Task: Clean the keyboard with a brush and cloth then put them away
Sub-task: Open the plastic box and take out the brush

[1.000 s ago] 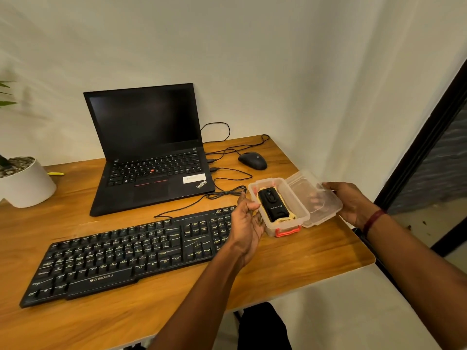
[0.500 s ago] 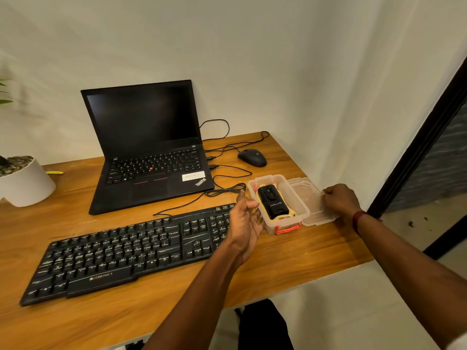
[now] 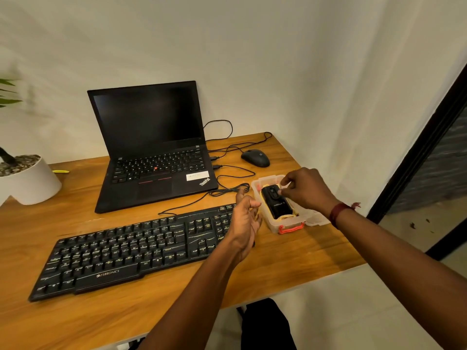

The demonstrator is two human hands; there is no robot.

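Observation:
A black keyboard (image 3: 131, 251) lies across the wooden desk (image 3: 290, 258). To its right stands a small clear plastic box (image 3: 274, 226) with a red latch. Inside lies a black brush (image 3: 274, 205) on a yellow cloth (image 3: 285, 217). The box's clear lid (image 3: 317, 219) lies flat on the desk just right of the box. My right hand (image 3: 305, 190) hovers over the box, thumb and fingertips at the brush's upper right edge. My left hand (image 3: 243, 221) is at the box's left wall, fingers loosely apart and holding nothing.
An open black laptop (image 3: 151, 147) stands behind the keyboard, with a black mouse (image 3: 255, 157) and loose cables (image 3: 227, 190) to its right. A white plant pot (image 3: 30, 183) sits at far left beside a small yellow object (image 3: 60, 171). The desk's edge runs close behind the lid.
My right hand laid the lid down on the desk beside the box, let it go, and moved left over the box onto the brush. My left hand stayed beside the box.

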